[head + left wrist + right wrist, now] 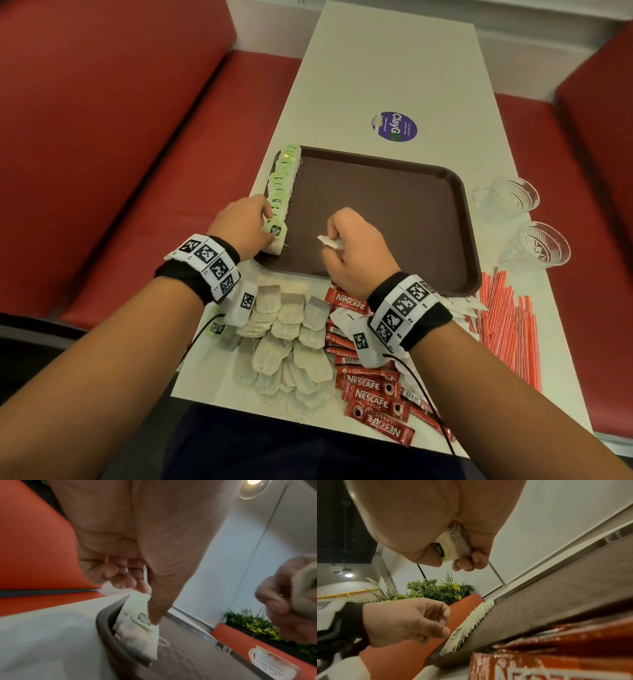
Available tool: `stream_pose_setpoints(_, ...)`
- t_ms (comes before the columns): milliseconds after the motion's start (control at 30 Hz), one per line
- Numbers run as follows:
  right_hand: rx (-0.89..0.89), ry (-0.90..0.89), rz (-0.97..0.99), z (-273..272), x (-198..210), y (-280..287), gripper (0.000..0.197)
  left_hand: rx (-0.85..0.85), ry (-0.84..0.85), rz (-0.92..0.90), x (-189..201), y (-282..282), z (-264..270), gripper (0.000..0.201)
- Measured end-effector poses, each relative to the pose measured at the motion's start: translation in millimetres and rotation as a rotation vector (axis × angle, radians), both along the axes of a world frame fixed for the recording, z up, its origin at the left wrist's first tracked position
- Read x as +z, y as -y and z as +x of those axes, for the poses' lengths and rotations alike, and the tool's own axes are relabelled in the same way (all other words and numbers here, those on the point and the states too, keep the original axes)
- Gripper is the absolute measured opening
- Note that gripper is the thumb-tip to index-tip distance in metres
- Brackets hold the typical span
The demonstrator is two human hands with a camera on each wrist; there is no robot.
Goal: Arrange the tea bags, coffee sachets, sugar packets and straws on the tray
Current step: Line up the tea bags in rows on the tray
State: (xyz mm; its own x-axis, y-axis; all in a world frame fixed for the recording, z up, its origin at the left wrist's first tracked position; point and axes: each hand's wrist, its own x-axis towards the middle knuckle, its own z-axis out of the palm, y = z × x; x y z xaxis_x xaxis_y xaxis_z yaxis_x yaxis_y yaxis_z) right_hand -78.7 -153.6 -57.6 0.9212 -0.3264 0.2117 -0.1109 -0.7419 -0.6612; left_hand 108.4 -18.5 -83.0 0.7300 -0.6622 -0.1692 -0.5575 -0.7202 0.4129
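Tea bags (pixel 282 192) stand on edge in a row against the tray's (pixel 459 219) left wall, and your left hand (pixel 245 224) has its grip on the nearest one, thumb (pixel 154 609) pressing its tagged face while the curled fingers pinch it from behind. Your right hand (pixel 356 251) is clenched round a spare tea bag (pixel 453 547) held above the bare tray floor, well to the right of the left grip. To do this step well, I judge you should keep that thumb pressure light and steady so the row does not fan over, then bring the spare bag in just in front of the left grip, slide it upright against the last bag, and only then let go. Keep its tag facing the same way as the rest. The loose tea bags (pixel 291 342), coffee sachets (pixel 371 394) and straws (pixel 507 325) all lie on the tabletop (pixel 387 68) on your side of both grips, off the tray. Sugar packets are hard to pick out: the right wristband covers the white slips beside the sachets. The left wrist view is blurred, the row's far end is hidden by the thumb, and the print on the tags cannot be read. Two glasses (pixel 513 198) sit beyond the right grip.
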Motion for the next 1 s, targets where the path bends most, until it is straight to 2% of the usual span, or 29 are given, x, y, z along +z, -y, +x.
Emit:
stream_pose_setpoints(133, 0.005, -0.008, 0.005, 4.9, -1.3, 2.6, 0.005, -0.223, 0.017, 0.15, 4.8, 4.3, -4.5, 0.022)
stream_pose_setpoints(300, 0.011, -0.018, -0.065, 14.1, -4.4, 8.2, 0.003, -0.241, 0.052, 0.25, 8.9, 2.8, 0.6, 0.03)
stream_pose_setpoints(367, 0.021, -0.018, -0.089, 19.4, -6.8, 9.2, 0.004, -0.255, 0.022, 0.194, 15.7, 1.1, 0.1, 0.034)
stream_pose_setpoints(500, 0.054, -0.028, -0.101, 33.3, -7.4, 6.5, 0.006, -0.283, -0.186, -0.122, 34.7, -3.6, -10.1, 0.027)
stream_pose_setpoints(633, 0.082, -0.059, -0.113, 46.9, -1.5, 1.6, 0.011, -0.249, -0.126, -0.28, 32.6, -6.1, -11.9, 0.01)
stream_pose_setpoints(833, 0.159, -0.275, -0.187, 61.2, 1.8, -2.1, 0.024, -0.216, -0.172, -0.33, 31.0, -19.2, -3.6, 0.007)
stream_pose_setpoints(1000, 0.111, -0.396, -0.236, 67.8, -3.3, -2.4, 0.022, -0.211, -0.151, -0.167, 22.2, -19.5, -3.2, 0.013)
